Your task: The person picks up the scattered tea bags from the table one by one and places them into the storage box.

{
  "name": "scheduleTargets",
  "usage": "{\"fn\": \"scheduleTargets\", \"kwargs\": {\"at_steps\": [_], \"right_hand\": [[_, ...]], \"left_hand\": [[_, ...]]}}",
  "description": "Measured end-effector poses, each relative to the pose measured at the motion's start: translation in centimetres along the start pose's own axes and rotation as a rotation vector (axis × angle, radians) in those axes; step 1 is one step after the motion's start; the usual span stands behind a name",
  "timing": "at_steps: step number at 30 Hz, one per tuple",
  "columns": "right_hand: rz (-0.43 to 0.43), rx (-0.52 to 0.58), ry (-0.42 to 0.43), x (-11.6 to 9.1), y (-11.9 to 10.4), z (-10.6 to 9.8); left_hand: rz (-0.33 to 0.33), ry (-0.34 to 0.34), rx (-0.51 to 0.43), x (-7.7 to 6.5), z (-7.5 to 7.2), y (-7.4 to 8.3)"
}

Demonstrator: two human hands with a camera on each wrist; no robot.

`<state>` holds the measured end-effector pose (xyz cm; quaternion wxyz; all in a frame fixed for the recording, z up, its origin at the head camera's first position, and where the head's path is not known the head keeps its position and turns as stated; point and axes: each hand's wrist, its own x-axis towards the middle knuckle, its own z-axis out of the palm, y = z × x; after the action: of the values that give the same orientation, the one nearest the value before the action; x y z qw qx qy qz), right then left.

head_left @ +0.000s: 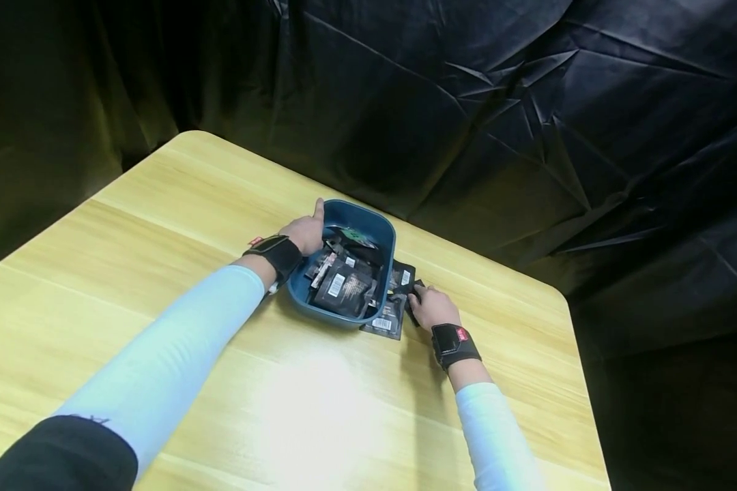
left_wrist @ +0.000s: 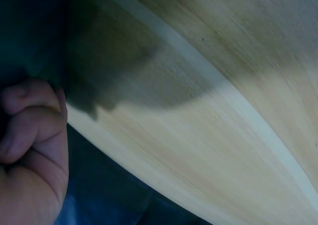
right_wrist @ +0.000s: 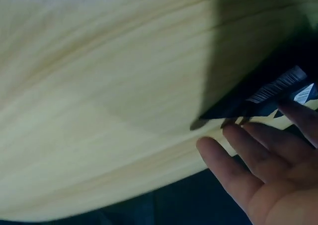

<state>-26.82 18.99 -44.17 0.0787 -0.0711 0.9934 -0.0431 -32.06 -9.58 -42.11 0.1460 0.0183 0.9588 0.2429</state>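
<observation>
A dark blue plastic bin (head_left: 357, 213) holds a heap of flat black packets (head_left: 342, 290) with white barcode labels. My left hand (head_left: 305, 233) grips the bin's left side, one finger reaching up past the rim; in the left wrist view the left hand (left_wrist: 35, 140) has its fingers curled against the dark wall. Beside the bin's right wall, my right hand (head_left: 435, 308) pinches a black packet (head_left: 414, 316) near its edge. The right wrist view shows that right hand (right_wrist: 273, 160), its index finger on the barcoded packet (right_wrist: 258, 93), the other fingers spread loosely; the thumb is hidden there.
More black packets (head_left: 388, 319) lie on the wooden table (head_left: 209, 198), partly under the bin's right edge. The table's far edge runs just behind the bin. A black sheet (head_left: 497, 123) hangs beyond it. Bright glare lies on the near tabletop.
</observation>
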Motion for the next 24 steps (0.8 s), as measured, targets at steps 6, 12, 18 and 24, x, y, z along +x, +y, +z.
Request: {"fn": "scheduleTargets", "kwargs": {"at_steps": [6, 12, 18, 24], "right_hand": [[0.051, -0.042, -0.064, -0.1, 1.3, 0.1], [0.028, 0.012, -0.16, -0.4, 1.7, -0.8], [0.005, 0.09, -0.308, -0.9, 2.3, -1.2], [-0.063, 0.028, -0.189, -1.4, 2.5, 0.1]], "left_hand": [[0.006, 0.002, 0.008, 0.0, 0.0, 0.1], [-0.002, -0.008, -0.008, -0.1, 0.0, 0.0], [0.008, 0.005, 0.013, 0.0, 0.1, 0.0], [0.009, 0.005, 0.021, 0.1, 0.2, -0.1]]}}
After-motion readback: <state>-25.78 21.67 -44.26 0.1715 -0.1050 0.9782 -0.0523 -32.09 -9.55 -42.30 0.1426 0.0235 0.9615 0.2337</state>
